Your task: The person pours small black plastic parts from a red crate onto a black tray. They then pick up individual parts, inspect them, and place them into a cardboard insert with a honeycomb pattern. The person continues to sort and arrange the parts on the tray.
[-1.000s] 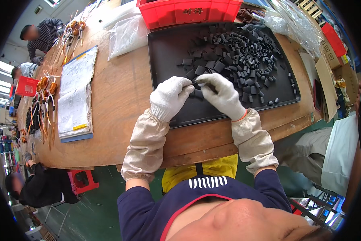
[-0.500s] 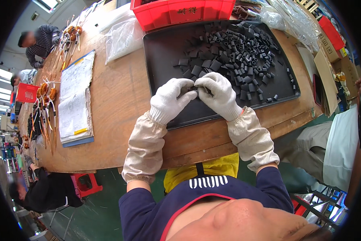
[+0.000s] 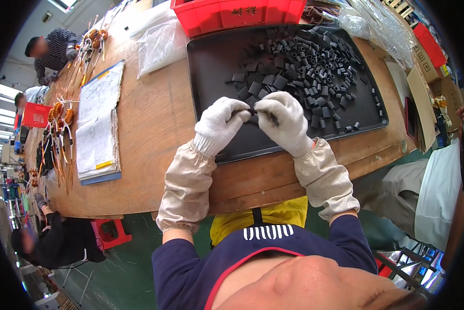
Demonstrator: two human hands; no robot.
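Observation:
Over the near left part of a black tray [image 3: 211, 70], my two white-gloved hands come close together. My left hand [image 3: 219, 124] is closed, thumb and fingers pinched on a small black piece of tubing [image 3: 252, 111] that mostly hides between the fingertips. Pinched at the other side of that piece, my right hand [image 3: 283, 121] is closed too, with dark material showing at its fingers. Many short black sleeves [image 3: 325, 62], some round and some flattened, lie heaped in the tray's far right part, just beyond my right hand.
A red bin [image 3: 237, 18] stands behind the tray. To the left lie a plastic bag [image 3: 162, 46], a clipboard with papers [image 3: 99, 124] and wired copper coils [image 3: 61, 116]. Cardboard [image 3: 420, 103] stands at the right. Other people sit along the table's left side.
My fingertips have shifted slightly, and my right hand has turned a little and drawn a bit away from the left. The whole view has moved slightly.

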